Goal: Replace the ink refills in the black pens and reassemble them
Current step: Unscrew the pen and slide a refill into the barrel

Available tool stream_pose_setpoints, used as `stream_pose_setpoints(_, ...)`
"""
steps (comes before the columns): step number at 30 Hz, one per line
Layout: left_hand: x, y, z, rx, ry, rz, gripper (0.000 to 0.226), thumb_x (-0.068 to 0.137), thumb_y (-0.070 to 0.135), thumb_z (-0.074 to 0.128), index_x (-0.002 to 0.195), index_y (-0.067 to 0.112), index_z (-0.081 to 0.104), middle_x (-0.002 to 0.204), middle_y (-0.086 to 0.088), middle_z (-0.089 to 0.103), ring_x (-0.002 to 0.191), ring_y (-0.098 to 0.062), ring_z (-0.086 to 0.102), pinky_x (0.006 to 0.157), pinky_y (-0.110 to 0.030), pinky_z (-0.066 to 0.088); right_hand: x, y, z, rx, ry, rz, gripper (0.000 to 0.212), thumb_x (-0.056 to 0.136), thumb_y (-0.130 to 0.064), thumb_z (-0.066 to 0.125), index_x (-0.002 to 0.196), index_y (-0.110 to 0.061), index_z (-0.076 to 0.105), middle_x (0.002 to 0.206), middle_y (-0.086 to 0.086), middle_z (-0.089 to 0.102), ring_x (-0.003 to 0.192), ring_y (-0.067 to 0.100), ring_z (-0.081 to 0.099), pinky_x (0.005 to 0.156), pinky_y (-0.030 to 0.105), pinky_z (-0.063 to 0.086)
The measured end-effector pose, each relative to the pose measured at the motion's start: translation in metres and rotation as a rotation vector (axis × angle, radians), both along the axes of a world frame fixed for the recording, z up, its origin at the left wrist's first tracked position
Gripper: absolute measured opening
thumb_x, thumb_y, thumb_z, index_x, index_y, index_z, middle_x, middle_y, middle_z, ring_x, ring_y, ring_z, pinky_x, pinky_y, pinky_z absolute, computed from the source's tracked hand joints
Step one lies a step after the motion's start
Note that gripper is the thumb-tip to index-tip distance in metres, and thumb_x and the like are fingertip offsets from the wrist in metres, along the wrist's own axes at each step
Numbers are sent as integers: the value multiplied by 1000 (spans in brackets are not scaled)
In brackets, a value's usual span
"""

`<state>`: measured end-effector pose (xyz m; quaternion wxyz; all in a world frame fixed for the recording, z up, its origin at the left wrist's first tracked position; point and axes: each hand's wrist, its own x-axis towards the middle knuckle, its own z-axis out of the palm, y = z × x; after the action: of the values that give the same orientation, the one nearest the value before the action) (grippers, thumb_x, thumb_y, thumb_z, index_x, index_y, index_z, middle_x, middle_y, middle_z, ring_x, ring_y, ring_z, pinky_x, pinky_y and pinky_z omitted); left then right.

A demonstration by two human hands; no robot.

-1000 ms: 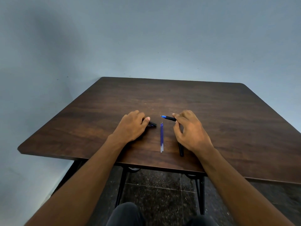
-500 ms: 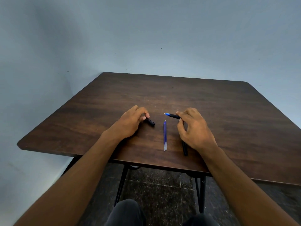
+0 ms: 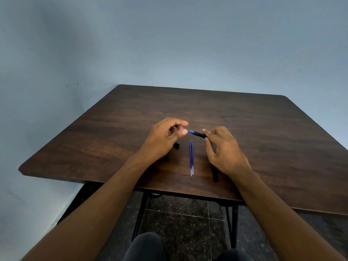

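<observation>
the black pen point(image 3: 198, 134) with a blue tip showing is held above the worktop point(image 3: 263, 147), its rear end pinched in the fingers of the right hand point(image 3: 224, 153), its tip pointing left toward the left hand point(image 3: 165, 137). the left hand's thumb and forefinger are curled toward each other just at the blue tip, not clearly closed on it — whether they touch it is hard to tell. below and between the hands lie two blue refills point(image 3: 191, 159) side by side, touching, pointing away from the person. a second black pen point(image 3: 215, 175) lies under the right wrist, mostly hidden, and the end of another black part point(image 3: 176, 145) — perhaps a cap — peeks out beneath the left hand. judging from this, the task looks to be near its start: both refills lie loose on the wood, only one pen is in hand and appears to be at the opening or pulling stage, and the other seems untouched, so swapping and reassembly remain for both. the worktop is a dark wood-grain board with rounded corners on thin black legs, otherwise bare. behind it stands a plain pale blue-grey wall point(image 3: 169, 44); below, a dark speckled tiled floor point(image 3: 184, 219) and the person's dark-clad knees.
</observation>
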<state>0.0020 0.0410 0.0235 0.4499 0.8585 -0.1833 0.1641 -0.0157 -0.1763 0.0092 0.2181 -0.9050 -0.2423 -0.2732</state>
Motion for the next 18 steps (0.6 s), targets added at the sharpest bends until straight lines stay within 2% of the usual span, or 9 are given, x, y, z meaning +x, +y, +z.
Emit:
stream_pose_setpoints(3,-3,-17,5,-118,92,-96,32,90,22,73,122,23,70,106,9,71,95,-7,64,81,-8,47,2,-1,-1,-9,-15,17,31,92,1,62,123,5,66,95,11,59,93,22,53,85,15,33)
stream_pose_setpoints(7,-2,-26,0,-184,93,-85,29,86,15,78,114,20,74,108,10,73,97,-5,66,87,-13,52,2,-1,-1,-25,-16,45,27,95,0,60,121,3,66,100,12,59,96,22,52,85,17,36)
stream_pose_setpoints(9,-1,-27,-5,-116,19,-16,20,86,16,77,106,20,75,101,13,72,94,0,65,82,-8,48,2,0,-1,-21,-20,66,22,96,-2,59,116,2,68,100,11,58,96,22,52,83,24,43)
stream_pose_setpoints(12,1,-25,-12,7,-135,29,11,86,19,77,97,18,74,91,13,68,90,-3,62,76,-7,45,3,1,-1,-35,-34,76,15,95,-2,59,108,1,69,97,11,57,92,25,54,77,32,49)
stream_pose_setpoints(18,2,-21,-16,73,-275,14,9,87,18,76,94,13,75,87,4,69,80,-9,60,72,-16,46,1,1,0,-62,-67,84,11,95,-2,59,101,-1,68,94,9,54,88,23,52,73,33,50)
